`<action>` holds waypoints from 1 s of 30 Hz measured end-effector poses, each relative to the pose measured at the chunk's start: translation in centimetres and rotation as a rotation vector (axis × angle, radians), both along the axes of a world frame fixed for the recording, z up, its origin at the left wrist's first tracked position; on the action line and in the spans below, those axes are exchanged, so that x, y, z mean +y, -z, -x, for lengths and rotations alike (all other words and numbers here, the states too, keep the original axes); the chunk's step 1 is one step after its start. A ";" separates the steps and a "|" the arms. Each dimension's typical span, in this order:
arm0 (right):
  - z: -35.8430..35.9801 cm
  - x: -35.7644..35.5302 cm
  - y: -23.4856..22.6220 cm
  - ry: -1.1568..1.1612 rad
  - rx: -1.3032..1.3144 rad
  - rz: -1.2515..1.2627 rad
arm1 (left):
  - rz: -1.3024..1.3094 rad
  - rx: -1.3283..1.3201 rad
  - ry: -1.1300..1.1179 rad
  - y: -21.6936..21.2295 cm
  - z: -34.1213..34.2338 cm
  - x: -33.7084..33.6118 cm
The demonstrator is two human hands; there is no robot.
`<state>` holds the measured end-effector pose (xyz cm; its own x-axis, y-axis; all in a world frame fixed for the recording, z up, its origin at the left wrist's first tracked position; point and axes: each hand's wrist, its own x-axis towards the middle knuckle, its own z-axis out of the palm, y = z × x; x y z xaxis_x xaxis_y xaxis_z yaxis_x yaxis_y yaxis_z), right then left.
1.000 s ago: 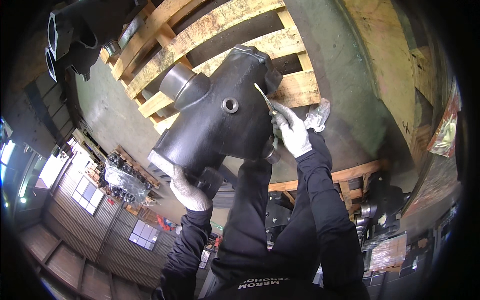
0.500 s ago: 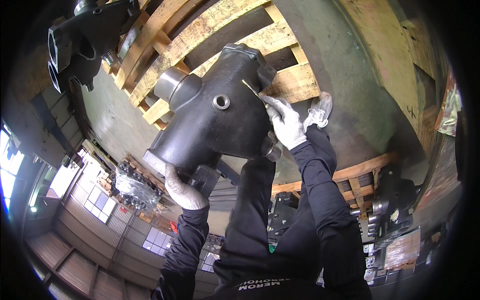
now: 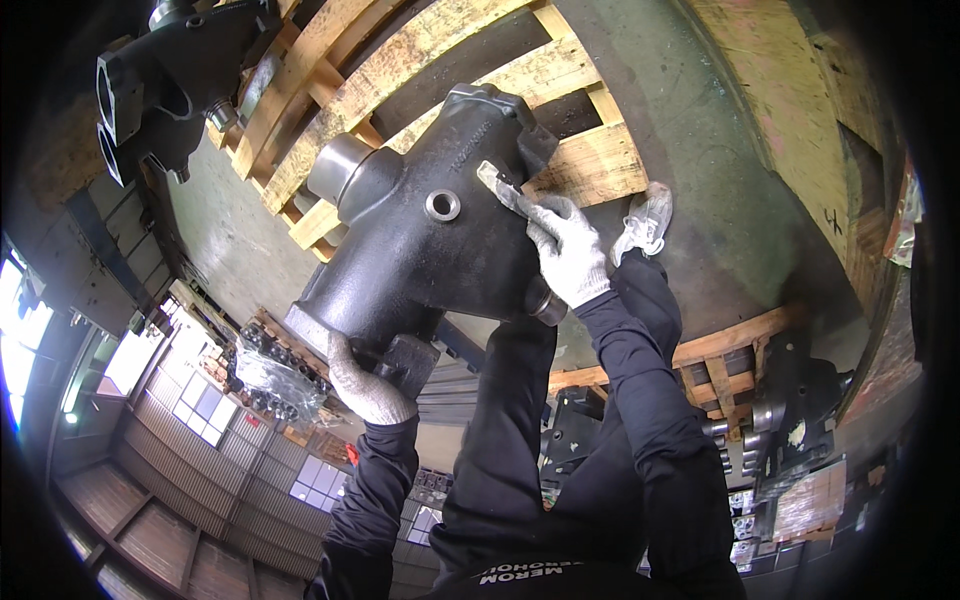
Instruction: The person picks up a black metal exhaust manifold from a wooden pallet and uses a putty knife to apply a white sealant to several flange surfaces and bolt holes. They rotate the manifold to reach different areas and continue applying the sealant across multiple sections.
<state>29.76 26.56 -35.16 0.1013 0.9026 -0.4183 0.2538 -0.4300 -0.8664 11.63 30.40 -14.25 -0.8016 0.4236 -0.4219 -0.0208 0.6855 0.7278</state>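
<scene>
A large black metal casting with a machined collar and a round threaded hole lies in front of me, over a wooden pallet. My gloved left hand is wrapped round the flanged edge at its lower left end. In my gloved right hand is a flat scraper with a pale tip. Its blade lies over the casting's upper right side, its flat face showing; whether it touches the surface I cannot tell. The scraper's handle is hidden in my fist.
Another black casting stands at the far left beside the pallet. A wooden board runs along the right. Plastic-wrapped parts sit at the lower left, and more dark castings at the lower right. My shoe is close to the pallet corner.
The scraper has turned in my right hand from edge-on to showing its flat face. My right hand has shifted slightly; the left keeps its hold on the casting.
</scene>
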 end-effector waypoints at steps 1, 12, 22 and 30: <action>0.1 -0.1 -0.1 -0.011 -0.007 -0.033 | -0.004 -0.004 -0.004 0.0 0.0 0.0; -1.1 1.5 -0.4 0.060 0.005 0.050 | -0.022 -0.014 -0.024 0.1 0.3 -0.2; 0.4 0.8 -0.5 0.008 0.067 0.061 | 0.033 -0.033 0.009 -0.3 0.7 -0.3; -0.4 -0.2 -1.7 -0.056 0.048 0.006 | 0.035 0.069 -0.006 0.0 -1.1 0.3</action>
